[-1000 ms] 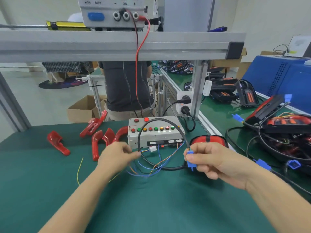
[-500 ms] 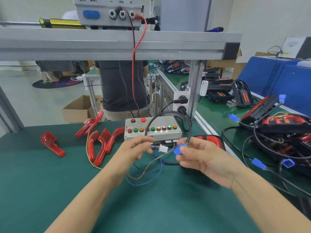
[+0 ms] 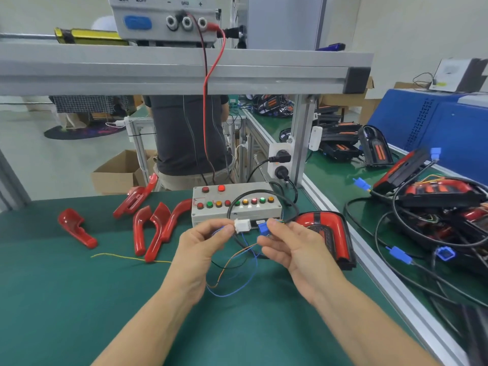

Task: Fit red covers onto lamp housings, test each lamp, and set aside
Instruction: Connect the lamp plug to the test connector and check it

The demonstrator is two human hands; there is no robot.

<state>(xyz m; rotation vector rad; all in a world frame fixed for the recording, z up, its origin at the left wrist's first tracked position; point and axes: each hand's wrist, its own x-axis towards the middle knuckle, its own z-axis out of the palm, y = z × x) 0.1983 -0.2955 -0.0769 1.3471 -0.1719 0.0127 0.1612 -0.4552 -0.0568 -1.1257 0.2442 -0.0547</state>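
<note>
Both hands have drawn together above the green worktop (image 3: 79,299) since a moment ago, bringing two plugs nearly end to end. The left hand (image 3: 203,241) pinches a white connector (image 3: 242,225) trailing thin blue and orange wires (image 3: 237,273), while the right hand (image 3: 295,247) pinches a blue connector (image 3: 263,228) on the black cable (image 3: 253,195) that loops up in front of the test box; a narrow gap separates the two plugs. Just beside the right hand lies the lamp (image 3: 327,233) under test, its red cover already seated on the black housing. Behind the hands sits the grey test box (image 3: 235,204) with its row of coloured indicator lights. To the left, five loose red covers (image 3: 155,228) wait unfitted on the worktop, with a stray yellow wire (image 3: 124,257) in front of them. On the neighbouring bench at right, a tangled heap of lamps (image 3: 435,196) rests; whether these are tested or waiting cannot be told. By appearances, fitting is done for this lamp, its test is about to begin, and several covers remain.
</note>
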